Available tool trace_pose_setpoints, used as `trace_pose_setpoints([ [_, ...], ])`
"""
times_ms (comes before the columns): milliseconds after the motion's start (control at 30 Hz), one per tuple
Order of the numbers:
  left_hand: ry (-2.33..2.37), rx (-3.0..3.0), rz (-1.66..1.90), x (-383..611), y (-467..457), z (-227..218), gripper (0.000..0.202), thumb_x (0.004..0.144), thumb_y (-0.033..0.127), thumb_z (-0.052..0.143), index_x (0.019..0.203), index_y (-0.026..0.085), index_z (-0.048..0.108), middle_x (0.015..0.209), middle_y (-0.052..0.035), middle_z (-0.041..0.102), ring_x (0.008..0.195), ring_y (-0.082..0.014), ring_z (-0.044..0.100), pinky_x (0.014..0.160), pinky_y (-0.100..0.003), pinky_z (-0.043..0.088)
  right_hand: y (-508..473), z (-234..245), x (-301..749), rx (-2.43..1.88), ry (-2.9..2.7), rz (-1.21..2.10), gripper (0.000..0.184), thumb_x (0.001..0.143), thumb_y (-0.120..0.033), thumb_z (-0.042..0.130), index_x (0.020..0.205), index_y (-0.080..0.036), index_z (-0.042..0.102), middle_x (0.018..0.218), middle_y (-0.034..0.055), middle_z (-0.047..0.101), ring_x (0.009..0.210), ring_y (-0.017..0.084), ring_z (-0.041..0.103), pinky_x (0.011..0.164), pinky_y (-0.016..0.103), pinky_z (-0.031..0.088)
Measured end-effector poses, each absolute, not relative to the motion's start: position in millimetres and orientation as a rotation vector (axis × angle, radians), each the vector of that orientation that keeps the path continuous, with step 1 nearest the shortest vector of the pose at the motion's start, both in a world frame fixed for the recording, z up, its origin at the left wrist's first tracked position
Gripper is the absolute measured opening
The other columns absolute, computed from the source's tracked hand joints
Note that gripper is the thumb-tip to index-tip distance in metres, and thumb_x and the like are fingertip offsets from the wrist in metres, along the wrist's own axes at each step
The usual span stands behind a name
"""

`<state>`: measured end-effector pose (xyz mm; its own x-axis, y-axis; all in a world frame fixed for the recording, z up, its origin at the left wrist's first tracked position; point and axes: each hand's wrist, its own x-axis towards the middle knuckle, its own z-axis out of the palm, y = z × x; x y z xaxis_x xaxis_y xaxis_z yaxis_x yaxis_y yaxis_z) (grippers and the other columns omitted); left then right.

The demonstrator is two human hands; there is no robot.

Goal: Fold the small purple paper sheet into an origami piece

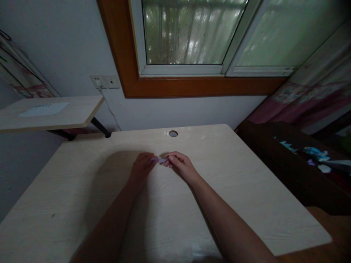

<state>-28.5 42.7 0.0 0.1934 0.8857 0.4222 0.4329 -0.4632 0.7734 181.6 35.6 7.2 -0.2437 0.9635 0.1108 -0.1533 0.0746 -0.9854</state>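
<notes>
Both hands meet over the far middle of a pale wood-grain table (219, 175). Between them runs a small, thin, light-purple strip (161, 160), whose material I cannot make out. My left hand (143, 165) pinches the strip's left end, its fingers closed. The right end sits between the thumb and fingers of my right hand (181, 163). Much of the strip is covered by the fingertips, so its full length is hidden.
A round cable hole (173, 133) lies just beyond the hands. At the back left stands a raised shelf (79, 113) on black legs, with a paper sheet (44, 109) on it. A white cord (111, 111) hangs from the wall socket (105, 82). Dark furniture (274, 157) is at right.
</notes>
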Motion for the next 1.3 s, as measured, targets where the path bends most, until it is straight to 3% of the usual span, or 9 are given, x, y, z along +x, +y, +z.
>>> trace_pose_setpoints([
  [100, 1.366, 1.820, 1.126, -27, 39, 3, 0.018, 0.085, 0.038, 0.064, 0.083, 0.022, 0.072, 0.076, -0.0015, 0.065, 0.075, -0.0184, 0.059, 0.074, -0.029, 0.046, 35, 9, 181, -0.933, -1.402, 1.319, 0.037, 0.092, -0.049, 0.055, 0.089, -0.016, 0.070, 0.078, 0.0065, 0.070, 0.069, 0.015, 0.059, 0.068, 0.030, 0.046],
  [200, 1.429, 1.707, 1.065, -26, 36, 3, 0.026, 0.084, 0.044, 0.063, 0.080, 0.020, 0.070, 0.066, 0.0015, 0.061, 0.065, -0.0155, 0.054, 0.064, -0.025, 0.041, 34, 8, 180, -1.015, -1.537, 1.197, 0.032, 0.088, -0.049, 0.060, 0.085, -0.018, 0.069, 0.077, 0.0036, 0.067, 0.071, 0.016, 0.057, 0.067, 0.028, 0.044],
  [367, 1.351, 1.642, 1.003, -25, 36, 2, 0.033, 0.083, 0.048, 0.061, 0.076, 0.017, 0.070, 0.064, 0.0020, 0.059, 0.063, -0.0148, 0.052, 0.059, -0.024, 0.038, 36, 4, 179, -1.030, -1.749, 0.974, 0.026, 0.088, -0.041, 0.063, 0.074, -0.019, 0.067, 0.071, 0.0004, 0.055, 0.066, 0.014, 0.050, 0.061, 0.026, 0.037],
  [567, 1.282, 1.556, 0.927, -27, 35, 5, 0.035, 0.081, 0.046, 0.061, 0.080, 0.014, 0.072, 0.071, -0.0006, 0.063, 0.066, -0.0165, 0.054, 0.059, -0.024, 0.040, 39, 2, 180, -1.036, -1.702, 1.008, 0.025, 0.089, -0.038, 0.061, 0.073, -0.018, 0.062, 0.073, -0.0002, 0.053, 0.068, 0.013, 0.049, 0.064, 0.026, 0.037],
  [900, 1.355, 1.600, 0.900, -30, 37, 7, 0.039, 0.081, 0.045, 0.059, 0.058, 0.014, 0.057, 0.052, 0.0041, 0.044, 0.054, -0.0113, 0.043, 0.052, -0.022, 0.032, 40, 0, 182, -1.055, -1.545, 1.158, 0.027, 0.088, -0.040, 0.060, 0.071, -0.019, 0.056, 0.069, -0.0022, 0.050, 0.067, 0.013, 0.046, 0.064, 0.025, 0.036],
  [967, 1.315, 1.581, 0.974, -29, 38, 9, 0.033, 0.083, 0.042, 0.058, 0.064, 0.015, 0.059, 0.058, 0.0033, 0.050, 0.059, -0.0121, 0.049, 0.057, -0.022, 0.038, 40, 0, 182, -1.049, -1.493, 1.199, 0.027, 0.088, -0.041, 0.060, 0.071, -0.019, 0.056, 0.068, -0.0025, 0.049, 0.066, 0.013, 0.046, 0.063, 0.025, 0.036],
  [1033, 1.227, 1.495, 1.091, -28, 39, 10, 0.023, 0.085, 0.037, 0.057, 0.086, 0.015, 0.065, 0.067, 0.0017, 0.059, 0.066, -0.0134, 0.056, 0.065, -0.023, 0.045, 41, 0, 182, -1.043, -1.440, 1.237, 0.028, 0.087, -0.042, 0.061, 0.072, -0.019, 0.056, 0.067, -0.0028, 0.049, 0.065, 0.013, 0.046, 0.063, 0.025, 0.035],
  [1167, 1.024, 1.395, 1.240, -26, 39, 2, 0.047, 0.085, 0.026, 0.057, 0.131, 0.020, 0.048, 0.093, -0.0039, 0.068, 0.075, -0.0133, 0.063, 0.072, -0.026, 0.051, 43, -1, 183, -1.061, -1.370, 1.278, 0.029, 0.085, -0.044, 0.063, 0.070, -0.019, 0.056, 0.064, -0.0034, 0.050, 0.063, 0.013, 0.046, 0.062, 0.025, 0.034],
  [1300, 1.065, 1.604, 1.172, -27, 36, -5, 0.049, 0.084, 0.016, 0.054, 0.132, 0.024, 0.053, 0.107, -0.0058, 0.065, 0.086, -0.0130, 0.063, 0.076, -0.024, 0.051, 43, 0, 184, -1.067, -1.361, 1.296, 0.030, 0.084, -0.044, 0.063, 0.069, -0.019, 0.056, 0.063, -0.0035, 0.050, 0.062, 0.012, 0.045, 0.062, 0.025, 0.034],
])
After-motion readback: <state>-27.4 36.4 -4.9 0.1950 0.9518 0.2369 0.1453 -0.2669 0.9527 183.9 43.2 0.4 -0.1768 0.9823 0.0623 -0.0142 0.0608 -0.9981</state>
